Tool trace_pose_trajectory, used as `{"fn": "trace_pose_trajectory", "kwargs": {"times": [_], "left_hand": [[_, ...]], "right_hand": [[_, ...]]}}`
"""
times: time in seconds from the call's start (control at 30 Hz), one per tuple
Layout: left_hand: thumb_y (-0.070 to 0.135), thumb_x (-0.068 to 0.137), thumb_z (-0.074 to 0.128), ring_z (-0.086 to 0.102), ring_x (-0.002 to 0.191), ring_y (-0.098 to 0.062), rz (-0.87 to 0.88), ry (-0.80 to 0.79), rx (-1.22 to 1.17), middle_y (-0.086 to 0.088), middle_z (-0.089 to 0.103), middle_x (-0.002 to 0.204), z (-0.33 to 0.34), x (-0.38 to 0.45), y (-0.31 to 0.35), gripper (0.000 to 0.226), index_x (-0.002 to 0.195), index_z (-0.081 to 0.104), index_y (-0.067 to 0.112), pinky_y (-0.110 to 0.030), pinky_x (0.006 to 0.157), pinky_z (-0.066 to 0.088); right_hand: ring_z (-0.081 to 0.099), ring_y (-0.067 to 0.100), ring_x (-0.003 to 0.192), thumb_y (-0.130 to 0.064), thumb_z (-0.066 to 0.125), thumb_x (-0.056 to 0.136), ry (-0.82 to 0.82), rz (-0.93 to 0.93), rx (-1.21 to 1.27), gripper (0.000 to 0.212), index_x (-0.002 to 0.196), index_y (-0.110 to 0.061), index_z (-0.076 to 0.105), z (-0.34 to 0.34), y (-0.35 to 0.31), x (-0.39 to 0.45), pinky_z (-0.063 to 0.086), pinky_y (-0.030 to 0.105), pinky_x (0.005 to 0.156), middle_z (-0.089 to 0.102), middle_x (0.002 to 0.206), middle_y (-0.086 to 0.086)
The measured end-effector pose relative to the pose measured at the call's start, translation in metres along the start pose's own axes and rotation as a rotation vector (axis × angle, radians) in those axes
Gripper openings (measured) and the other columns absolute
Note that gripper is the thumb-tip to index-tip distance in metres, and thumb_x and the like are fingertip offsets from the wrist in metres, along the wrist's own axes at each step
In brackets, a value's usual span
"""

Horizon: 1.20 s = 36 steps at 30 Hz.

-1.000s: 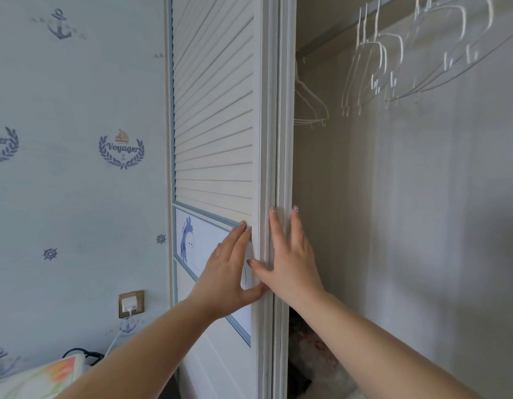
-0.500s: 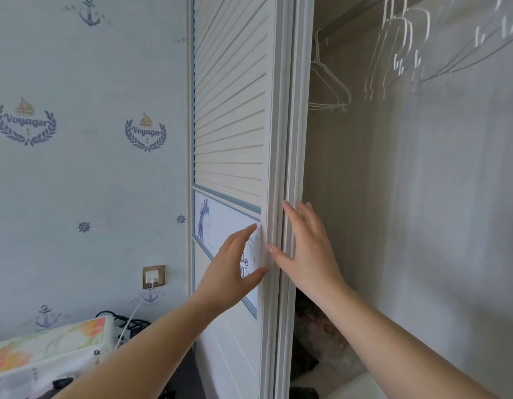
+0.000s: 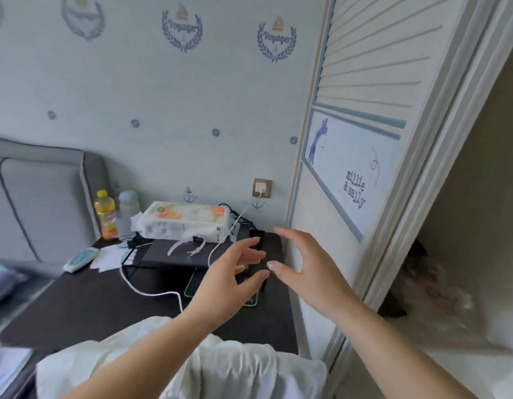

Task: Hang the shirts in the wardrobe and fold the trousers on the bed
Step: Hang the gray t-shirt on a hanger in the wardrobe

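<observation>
Risk, as I read it, is the white charging cable (image 3: pixel 151 292) looping across the dark surface (image 3: pixel 85 306): my left hand (image 3: pixel 229 283) and right hand (image 3: pixel 310 272), both spread wide and empty, could snag it. They have left the wardrobe door (image 3: pixel 364 116) and dropped; white cloth (image 3: pixel 220 367), perhaps a shirt, lies below.

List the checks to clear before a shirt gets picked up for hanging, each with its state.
1. Left hand free: ok, fingers spread, holding nothing.
2. Right hand free: ok, open, touching nothing.
3. Wardrobe door slid aside: ok, the opening shows to its right.
4. Hangers in reach: cannot tell, the rail is out of view.
5. Shirt located: cannot tell, white cloth lies under the forearms, its kind unclear.
6. Wardrobe floor clear: not ok, a blurred heap lies there.
</observation>
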<state>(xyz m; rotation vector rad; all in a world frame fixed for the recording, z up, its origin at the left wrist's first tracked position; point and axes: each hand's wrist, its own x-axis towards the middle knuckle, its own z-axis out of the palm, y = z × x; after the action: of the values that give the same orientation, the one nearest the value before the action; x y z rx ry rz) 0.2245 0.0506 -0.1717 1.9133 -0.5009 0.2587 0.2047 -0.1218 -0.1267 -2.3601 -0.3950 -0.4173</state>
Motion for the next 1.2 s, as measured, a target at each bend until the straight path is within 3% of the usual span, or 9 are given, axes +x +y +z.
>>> {"fn": "trace_pose_trajectory", "kwargs": {"times": [0.17, 0.27, 0.8, 0.97, 1.07, 1.2], "left_hand": [[0.019, 0.085, 0.070, 0.058, 0.107, 0.007, -0.178, 0.186, 0.041, 0.018, 0.067, 0.108, -0.069, -0.060, -0.029, 0.050, 0.122, 0.047, 0.044, -0.026, 0.097, 0.048], [0.018, 0.085, 0.070, 0.060, 0.106, 0.006, -0.257, 0.321, 0.079, 0.018, 0.067, 0.107, -0.117, -0.105, -0.040, 0.051, 0.116, 0.046, 0.050, -0.030, 0.097, 0.049], [0.012, 0.086, 0.069, 0.062, 0.100, 0.003, -0.573, 0.889, 0.192, 0.012, 0.067, 0.105, -0.376, -0.445, -0.045, 0.045, 0.114, 0.051, 0.043, -0.032, 0.095, 0.051], [0.011, 0.085, 0.070, 0.065, 0.098, -0.005, -0.692, 1.020, 0.185, 0.009, 0.068, 0.104, -0.421, -0.542, -0.050, 0.037, 0.111, 0.058, 0.034, -0.040, 0.095, 0.051], [0.011, 0.086, 0.070, 0.066, 0.097, -0.007, -0.748, 1.116, 0.183, 0.005, 0.070, 0.103, -0.439, -0.593, -0.054, 0.034, 0.108, 0.060, 0.034, -0.037, 0.092, 0.053], [0.012, 0.085, 0.070, 0.067, 0.095, -0.006, -0.832, 1.231, 0.164, 0.007, 0.071, 0.100, -0.456, -0.645, -0.063, 0.030, 0.105, 0.061, 0.034, -0.033, 0.089, 0.055]], "right_hand": [[0.029, -0.030, 0.104, -0.032, 0.068, 0.086, -0.187, -0.093, 0.105, 0.053, 0.134, -0.033, 0.046, 0.071, -0.039, 0.001, 0.018, -0.010, 0.087, 0.040, 0.121, -0.028], [0.033, -0.021, 0.108, -0.031, 0.068, 0.086, -0.288, -0.177, 0.148, 0.052, 0.134, -0.031, 0.047, 0.116, -0.079, 0.000, 0.019, -0.010, 0.087, 0.044, 0.123, -0.024], [0.048, -0.006, 0.117, -0.030, 0.067, 0.087, -0.782, -0.471, 0.445, 0.044, 0.126, -0.038, 0.049, 0.379, -0.380, -0.104, 0.036, 0.006, 0.088, 0.054, 0.123, -0.022], [0.049, -0.011, 0.113, -0.031, 0.068, 0.086, -0.949, -0.527, 0.487, 0.044, 0.127, -0.034, 0.050, 0.448, -0.450, -0.149, 0.036, 0.003, 0.088, 0.056, 0.123, -0.018], [0.051, -0.009, 0.112, -0.030, 0.067, 0.087, -1.059, -0.564, 0.484, 0.042, 0.125, -0.035, 0.051, 0.483, -0.487, -0.172, 0.038, 0.010, 0.091, 0.059, 0.120, -0.017], [0.052, -0.008, 0.111, -0.029, 0.066, 0.087, -1.189, -0.623, 0.457, 0.038, 0.120, -0.040, 0.050, 0.531, -0.529, -0.195, 0.037, 0.002, 0.084, 0.060, 0.117, -0.017]]}}
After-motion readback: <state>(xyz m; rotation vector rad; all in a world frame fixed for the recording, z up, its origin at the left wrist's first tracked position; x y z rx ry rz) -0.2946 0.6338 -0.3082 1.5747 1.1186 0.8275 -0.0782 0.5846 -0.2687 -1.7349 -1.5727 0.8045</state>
